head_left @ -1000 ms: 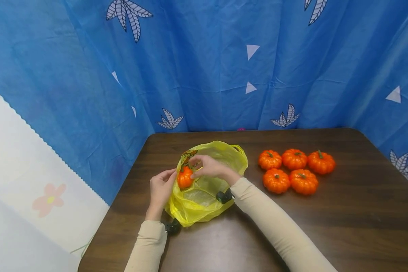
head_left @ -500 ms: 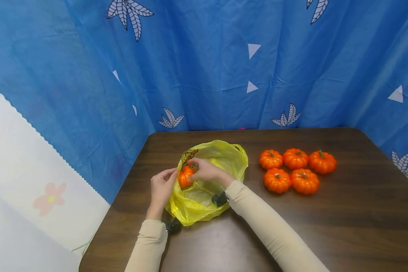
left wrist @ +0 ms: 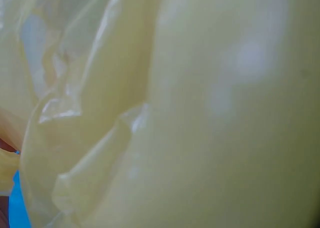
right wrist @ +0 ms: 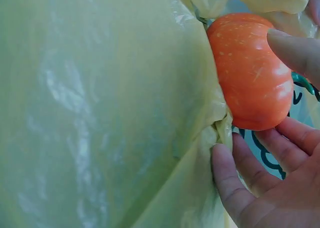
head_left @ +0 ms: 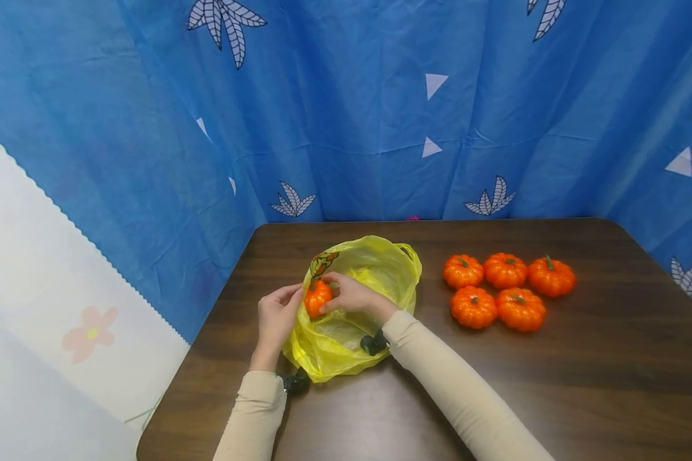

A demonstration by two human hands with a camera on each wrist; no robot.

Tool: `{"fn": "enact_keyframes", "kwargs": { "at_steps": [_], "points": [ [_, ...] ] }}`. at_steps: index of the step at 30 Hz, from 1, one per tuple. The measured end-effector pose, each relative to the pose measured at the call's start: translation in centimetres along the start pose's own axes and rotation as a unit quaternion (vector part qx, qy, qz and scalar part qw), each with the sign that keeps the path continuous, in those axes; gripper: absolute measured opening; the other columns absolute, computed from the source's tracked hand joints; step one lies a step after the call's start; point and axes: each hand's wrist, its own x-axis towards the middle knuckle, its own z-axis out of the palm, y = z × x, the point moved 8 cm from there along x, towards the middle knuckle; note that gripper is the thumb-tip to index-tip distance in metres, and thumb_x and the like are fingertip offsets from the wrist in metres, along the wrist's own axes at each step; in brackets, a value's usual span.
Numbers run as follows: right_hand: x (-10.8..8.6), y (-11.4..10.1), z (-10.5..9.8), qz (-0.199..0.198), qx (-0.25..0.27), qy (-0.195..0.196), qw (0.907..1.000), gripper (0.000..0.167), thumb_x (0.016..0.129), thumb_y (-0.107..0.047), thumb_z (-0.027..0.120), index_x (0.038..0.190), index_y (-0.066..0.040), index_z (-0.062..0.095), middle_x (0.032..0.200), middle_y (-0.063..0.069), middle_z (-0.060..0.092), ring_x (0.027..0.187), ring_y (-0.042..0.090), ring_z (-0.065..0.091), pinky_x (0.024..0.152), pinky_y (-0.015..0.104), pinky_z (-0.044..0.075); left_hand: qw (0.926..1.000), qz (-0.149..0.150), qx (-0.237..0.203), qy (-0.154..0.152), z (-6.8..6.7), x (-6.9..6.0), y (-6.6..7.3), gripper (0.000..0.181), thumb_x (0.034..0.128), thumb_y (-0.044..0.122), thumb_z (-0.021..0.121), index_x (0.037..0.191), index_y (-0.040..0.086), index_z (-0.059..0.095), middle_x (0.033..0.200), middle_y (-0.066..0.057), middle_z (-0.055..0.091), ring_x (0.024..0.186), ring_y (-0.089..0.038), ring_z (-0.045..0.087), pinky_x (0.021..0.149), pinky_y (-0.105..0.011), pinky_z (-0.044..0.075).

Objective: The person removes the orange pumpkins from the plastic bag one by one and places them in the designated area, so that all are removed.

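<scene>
A yellow plastic bag (head_left: 375, 269) lies on the table with its mouth open toward me. My left hand (head_left: 275, 320) pinches the left edge of that mouth between thumb and fingers. Inside the opening, by the same edge, is a small orange pumpkin (head_left: 317, 299) with a green stem. My right hand (head_left: 353, 297) reaches into the bag and grips this pumpkin. In the right wrist view the thumb lies on one side of the pumpkin (right wrist: 252, 72) and fingertips touch its other side. Yellow plastic (left wrist: 215, 118) fills the left wrist view and hides the left hand.
Several more orange pumpkins (head_left: 474, 307) sit in two rows on the brown table (head_left: 600, 358), right of the bag. Behind the table hangs a blue curtain (head_left: 352, 115). A white cloth (head_left: 46, 269) with a flower print is at the left.
My right hand has moved slightly left, closer around the pumpkin in the bag. The left hand keeps its place on the bag's edge. The head view has shifted a little.
</scene>
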Motion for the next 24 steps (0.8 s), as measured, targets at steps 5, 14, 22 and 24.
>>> {"fn": "enact_keyframes", "kwargs": {
  "at_steps": [5,14,22,24],
  "points": [
    [-0.25,0.19,0.25,0.011,0.018,-0.007,0.9997,0.08,0.084,-0.017,0.081,0.15,-0.003,0.037,0.152,0.016,0.045,0.126,0.031,0.057,0.11,0.044,0.048,1.0,0.003,0.004,0.002,0.03,-0.01,0.13,0.018,0.0945,0.016,0.07,0.107,0.005,0.078,0.109,-0.014,0.076,0.098,-0.027,0.074,0.081,-0.029,0.062],
    [0.02,0.52,0.67,0.008,0.031,-0.007,0.9994,0.081,0.084,-0.016,0.081,0.15,-0.003,0.037,0.149,0.018,0.047,0.13,0.032,0.054,0.113,0.045,0.045,0.9999,0.004,0.01,0.006,-0.09,-0.12,0.34,0.018,0.0943,0.016,0.07,0.107,0.005,0.078,0.108,-0.013,0.077,0.098,-0.027,0.074,0.083,-0.031,0.062],
    [-0.01,0.61,0.72,0.006,0.004,0.002,1.0,0.084,0.084,-0.021,0.081,0.152,-0.004,0.035,0.153,0.017,0.045,0.135,0.032,0.049,0.118,0.046,0.039,0.9998,0.008,0.017,0.004,-0.05,-0.11,0.29,0.019,0.0946,0.017,0.07,0.108,0.006,0.078,0.109,-0.012,0.076,0.098,-0.027,0.074,0.083,-0.032,0.062],
    [-0.03,0.64,0.75,0.005,-0.001,0.002,1.0,0.084,0.085,-0.022,0.081,0.153,-0.004,0.034,0.154,0.017,0.044,0.137,0.032,0.048,0.119,0.047,0.038,0.9998,0.007,0.018,0.004,-0.02,-0.13,0.24,0.019,0.0946,0.018,0.07,0.108,0.006,0.078,0.109,-0.012,0.076,0.098,-0.026,0.074,0.083,-0.032,0.062]
  ]
}}
